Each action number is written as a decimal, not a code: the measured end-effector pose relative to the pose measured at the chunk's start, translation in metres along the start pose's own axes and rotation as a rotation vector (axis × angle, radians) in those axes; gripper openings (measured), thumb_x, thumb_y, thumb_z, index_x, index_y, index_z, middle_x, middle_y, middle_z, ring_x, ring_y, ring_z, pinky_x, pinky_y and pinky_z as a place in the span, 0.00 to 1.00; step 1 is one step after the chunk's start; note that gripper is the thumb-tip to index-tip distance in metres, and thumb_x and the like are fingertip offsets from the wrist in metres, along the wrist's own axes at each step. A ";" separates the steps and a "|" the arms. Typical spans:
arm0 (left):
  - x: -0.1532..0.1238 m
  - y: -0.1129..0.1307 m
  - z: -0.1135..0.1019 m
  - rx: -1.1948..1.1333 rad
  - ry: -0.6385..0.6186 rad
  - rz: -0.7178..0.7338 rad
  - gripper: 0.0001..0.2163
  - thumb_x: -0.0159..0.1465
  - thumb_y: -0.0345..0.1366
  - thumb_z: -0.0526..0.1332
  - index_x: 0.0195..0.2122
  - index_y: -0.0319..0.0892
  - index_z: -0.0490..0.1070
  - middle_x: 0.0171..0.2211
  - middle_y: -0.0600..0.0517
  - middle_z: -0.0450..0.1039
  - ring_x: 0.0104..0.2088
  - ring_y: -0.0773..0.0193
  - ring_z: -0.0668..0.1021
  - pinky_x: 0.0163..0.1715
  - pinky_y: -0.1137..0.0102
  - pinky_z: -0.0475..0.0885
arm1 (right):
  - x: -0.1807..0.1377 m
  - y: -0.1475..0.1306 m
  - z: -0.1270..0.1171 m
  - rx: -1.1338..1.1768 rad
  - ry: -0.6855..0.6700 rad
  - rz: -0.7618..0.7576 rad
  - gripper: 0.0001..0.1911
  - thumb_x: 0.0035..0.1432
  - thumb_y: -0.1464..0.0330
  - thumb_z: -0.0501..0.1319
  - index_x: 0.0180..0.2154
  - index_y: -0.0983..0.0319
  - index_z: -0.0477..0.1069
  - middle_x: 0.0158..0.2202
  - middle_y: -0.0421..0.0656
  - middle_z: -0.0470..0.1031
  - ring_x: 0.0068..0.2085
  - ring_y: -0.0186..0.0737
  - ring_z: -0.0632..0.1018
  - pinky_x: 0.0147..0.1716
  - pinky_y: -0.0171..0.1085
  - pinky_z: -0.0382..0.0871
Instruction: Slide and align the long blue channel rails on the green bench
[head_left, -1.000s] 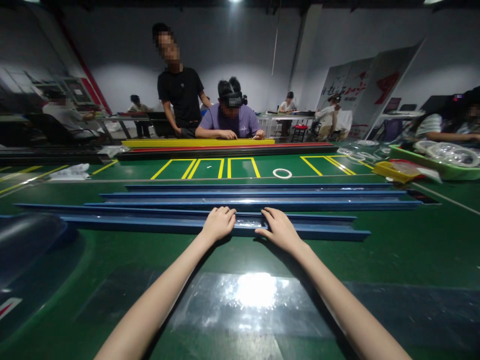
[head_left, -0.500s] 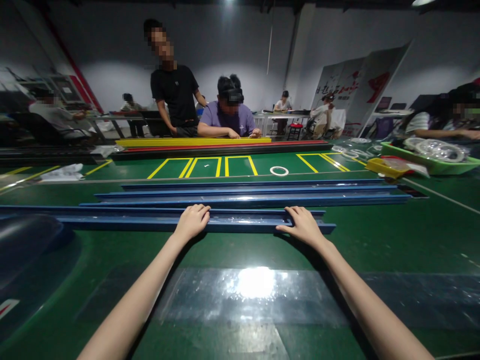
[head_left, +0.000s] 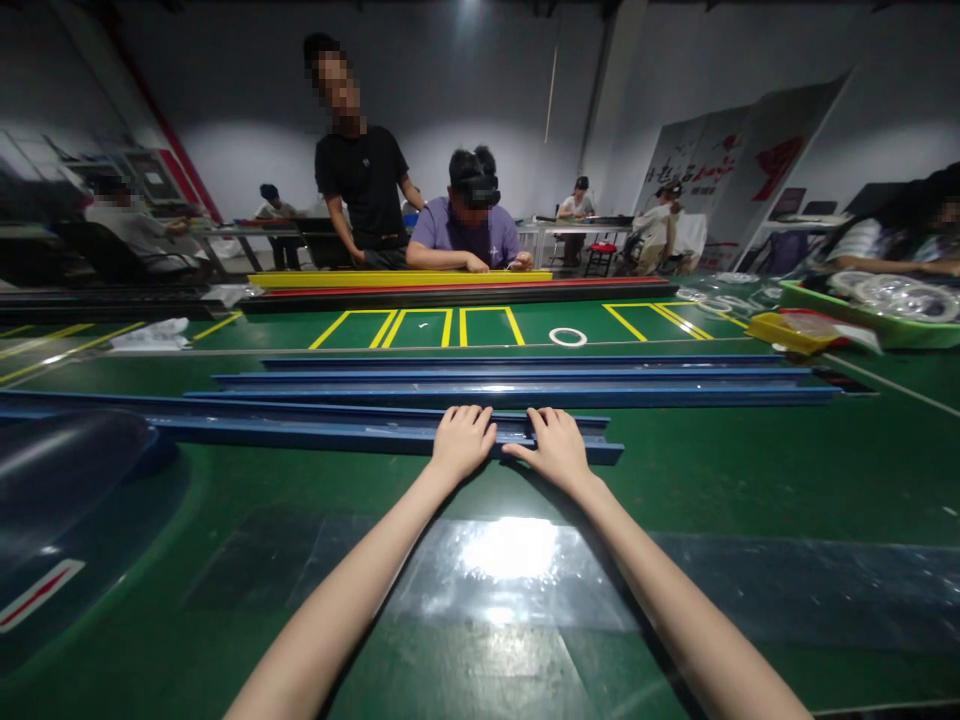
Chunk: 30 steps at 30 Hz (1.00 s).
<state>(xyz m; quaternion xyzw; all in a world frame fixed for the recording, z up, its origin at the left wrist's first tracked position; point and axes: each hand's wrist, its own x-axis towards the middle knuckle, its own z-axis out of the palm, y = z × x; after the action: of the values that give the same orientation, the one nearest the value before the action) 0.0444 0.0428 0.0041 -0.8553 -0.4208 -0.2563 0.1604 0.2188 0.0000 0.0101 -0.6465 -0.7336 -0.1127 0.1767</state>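
A long blue U-shaped plastic channel (head_left: pixel 360 432) lies across the green table in front of me, its right end just beyond my hands. My left hand (head_left: pixel 463 440) is curled over it from the near side, fingertips reaching across the channel. Close to the right end, my right hand (head_left: pixel 551 445) grips the same channel, thumb on the near edge and fingers bent over the far wall. A small gap separates the hands. Just behind lie several more blue channels (head_left: pixel 675 388), roughly parallel to it.
A clear plastic sheet (head_left: pixel 360 575) lies on the near table. A dark glossy domed object (head_left: pixel 67 490) stands at left. Farther back are a white ring (head_left: pixel 568 338), yellow and red strips (head_left: pixel 405 279), a yellow tray (head_left: pixel 787 335) and a green bin (head_left: pixel 862 315). Co-workers sit and stand beyond.
The blue channel has slid left, my right hand moving left with it. My left hand has shifted right along the channel, bringing the hands closer together. The camera view has turned slightly left.
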 end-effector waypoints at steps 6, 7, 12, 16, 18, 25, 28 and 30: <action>-0.001 -0.005 0.007 0.015 0.054 0.041 0.14 0.64 0.36 0.50 0.44 0.38 0.71 0.39 0.47 0.76 0.39 0.59 0.76 0.40 0.64 0.66 | -0.001 0.010 -0.003 0.044 -0.029 -0.076 0.35 0.54 0.48 0.53 0.53 0.69 0.65 0.47 0.55 0.70 0.49 0.50 0.68 0.50 0.44 0.59; -0.001 -0.006 0.007 0.012 0.063 0.045 0.14 0.64 0.36 0.50 0.43 0.38 0.72 0.39 0.47 0.76 0.39 0.59 0.76 0.40 0.64 0.66 | -0.002 0.012 -0.003 0.057 -0.033 -0.099 0.35 0.55 0.49 0.53 0.53 0.68 0.64 0.48 0.54 0.70 0.50 0.49 0.68 0.51 0.43 0.59; -0.002 -0.003 0.006 -0.014 0.074 0.018 0.14 0.64 0.35 0.49 0.44 0.39 0.72 0.40 0.47 0.76 0.41 0.59 0.75 0.42 0.63 0.66 | -0.008 0.014 -0.001 0.035 0.008 -0.123 0.33 0.57 0.52 0.52 0.56 0.68 0.62 0.54 0.54 0.67 0.54 0.50 0.66 0.54 0.46 0.57; -0.003 0.000 0.004 -0.031 0.035 -0.034 0.15 0.64 0.35 0.48 0.45 0.40 0.72 0.42 0.47 0.75 0.43 0.59 0.75 0.45 0.63 0.65 | -0.011 0.010 0.002 -0.001 0.010 -0.123 0.31 0.59 0.54 0.50 0.57 0.69 0.61 0.56 0.56 0.64 0.57 0.53 0.63 0.56 0.49 0.55; -0.003 0.002 0.003 -0.041 0.026 -0.064 0.15 0.64 0.35 0.48 0.45 0.41 0.72 0.43 0.47 0.75 0.44 0.59 0.75 0.46 0.62 0.64 | -0.012 0.010 0.002 0.013 -0.003 -0.134 0.31 0.60 0.55 0.49 0.57 0.69 0.60 0.57 0.56 0.62 0.58 0.53 0.62 0.56 0.50 0.54; -0.001 0.007 0.001 -0.045 0.018 -0.133 0.15 0.64 0.34 0.48 0.45 0.41 0.72 0.43 0.48 0.75 0.44 0.60 0.75 0.46 0.63 0.64 | -0.016 0.026 -0.012 0.367 -0.021 -0.132 0.22 0.61 0.63 0.49 0.54 0.63 0.63 0.57 0.52 0.62 0.58 0.42 0.63 0.56 0.43 0.58; -0.002 0.009 0.001 -0.045 0.035 -0.148 0.15 0.64 0.33 0.48 0.45 0.41 0.72 0.44 0.48 0.75 0.45 0.60 0.75 0.46 0.63 0.63 | -0.019 0.027 -0.026 0.545 0.015 -0.164 0.18 0.58 0.68 0.50 0.48 0.63 0.68 0.51 0.50 0.69 0.52 0.40 0.69 0.53 0.41 0.61; -0.004 0.011 0.001 -0.051 0.053 -0.164 0.15 0.65 0.33 0.48 0.46 0.42 0.72 0.45 0.48 0.75 0.46 0.60 0.74 0.46 0.63 0.63 | -0.021 0.024 -0.036 0.645 -0.014 -0.175 0.14 0.56 0.69 0.52 0.43 0.63 0.71 0.44 0.48 0.74 0.46 0.39 0.73 0.49 0.40 0.64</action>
<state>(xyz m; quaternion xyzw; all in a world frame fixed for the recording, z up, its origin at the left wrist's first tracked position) 0.0509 0.0340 0.0005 -0.8146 -0.4786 -0.3017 0.1281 0.2482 -0.0297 0.0330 -0.4925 -0.7855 0.1150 0.3567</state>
